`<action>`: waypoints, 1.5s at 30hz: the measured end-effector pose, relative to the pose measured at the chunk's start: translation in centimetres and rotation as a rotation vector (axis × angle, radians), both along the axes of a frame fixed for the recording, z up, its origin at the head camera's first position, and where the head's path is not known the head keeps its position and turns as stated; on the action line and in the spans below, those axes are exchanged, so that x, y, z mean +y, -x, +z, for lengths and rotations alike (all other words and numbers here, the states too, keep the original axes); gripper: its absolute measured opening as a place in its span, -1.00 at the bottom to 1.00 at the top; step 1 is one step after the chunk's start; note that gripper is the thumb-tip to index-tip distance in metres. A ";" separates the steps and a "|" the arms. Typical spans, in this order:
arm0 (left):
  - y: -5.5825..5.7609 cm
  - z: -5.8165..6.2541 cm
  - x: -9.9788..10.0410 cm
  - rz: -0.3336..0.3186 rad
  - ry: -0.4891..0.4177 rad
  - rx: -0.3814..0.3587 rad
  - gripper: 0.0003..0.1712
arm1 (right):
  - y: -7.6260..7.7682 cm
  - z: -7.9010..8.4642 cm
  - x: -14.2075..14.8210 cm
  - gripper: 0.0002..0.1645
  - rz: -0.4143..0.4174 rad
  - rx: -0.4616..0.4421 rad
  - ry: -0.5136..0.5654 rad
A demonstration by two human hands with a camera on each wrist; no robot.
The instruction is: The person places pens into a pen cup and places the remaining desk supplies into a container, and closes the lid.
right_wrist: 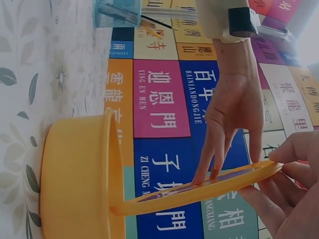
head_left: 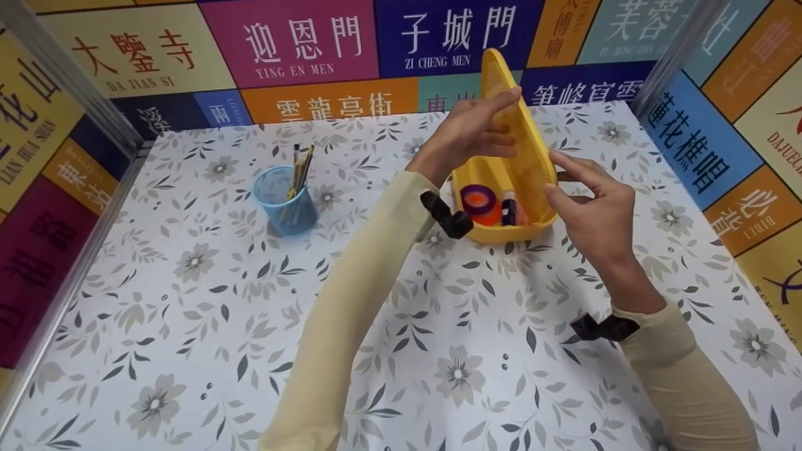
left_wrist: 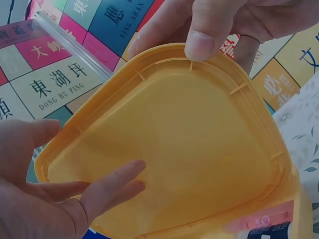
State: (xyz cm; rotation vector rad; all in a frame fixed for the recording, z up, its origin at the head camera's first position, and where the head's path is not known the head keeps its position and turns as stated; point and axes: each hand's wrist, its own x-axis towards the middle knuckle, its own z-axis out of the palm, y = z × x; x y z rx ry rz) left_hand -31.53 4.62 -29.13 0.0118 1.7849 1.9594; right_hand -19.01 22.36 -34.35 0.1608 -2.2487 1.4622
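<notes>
A yellow plastic box (head_left: 510, 233) stands on the table with its lid (head_left: 531, 150) raised upright along its right side. My right hand (head_left: 598, 216) pinches the lid's edge between thumb and fingers, as the left wrist view also shows. My left hand (head_left: 467, 134) has its fingers extended against the lid's inner face (left_wrist: 199, 139), the thumb at the rim. Within the box lie a round purple-and-orange item (head_left: 479, 202) and a small dark bottle-like item with a white band (head_left: 508, 210). The rest of the box's contents is partly hidden.
A blue mesh pen cup (head_left: 291, 216) holding several pencils or brushes (head_left: 301, 170) stands left of the box. Flower-patterned cloth (head_left: 250, 351) covers the table. Coloured panels with lettering (head_left: 288, 41) rise along the back and both sides.
</notes>
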 end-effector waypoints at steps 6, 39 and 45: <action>0.2 -1.0 -0.8 0.002 -0.066 -0.015 -0.44 | -0.2 -0.9 -0.6 -0.50 0.111 0.040 -0.033; 1.0 -3.8 -2.9 -0.014 -0.157 -0.018 -0.62 | 0.6 -2.0 0.2 -0.51 0.303 0.105 -0.361; 1.1 -4.1 -3.7 0.015 -0.179 -0.025 -0.64 | 1.6 -1.1 2.1 -0.60 0.212 0.027 -0.274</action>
